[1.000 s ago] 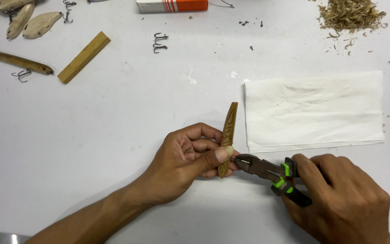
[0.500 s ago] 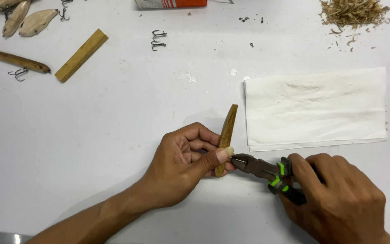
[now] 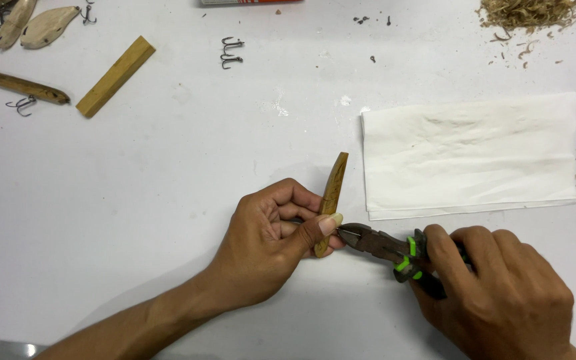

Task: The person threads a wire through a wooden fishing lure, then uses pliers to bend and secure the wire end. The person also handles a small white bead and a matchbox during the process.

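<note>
Two hands working close together near the tabletop's near edge. Left hand (image 3: 271, 243) closing thumb and fingers (image 3: 325, 225) around one slim wooden lure body (image 3: 332, 193), pinching its lower end and leaving the upper end pointing toward the far edge, long axis running near-to-far with a slight tilt. Right hand (image 3: 495, 293) wrapping shut around the green-and-black handles of one pair of pliers (image 3: 385, 245), nose lying straight toward the left thumb and touching the lure's lower end just beside the thumbnail; whether a small wire sits between the tips, too small to tell. Lying just beyond the pliers, one folded white paper towel (image 3: 468, 153). Resting toward the far left corner: one wooden block (image 3: 115, 77), three more lure bodies (image 3: 18, 85). Sitting mid far edge, two treble hooks (image 3: 231, 52); heaping at the far right corner, one pile of wood shavings (image 3: 528, 12).
</note>
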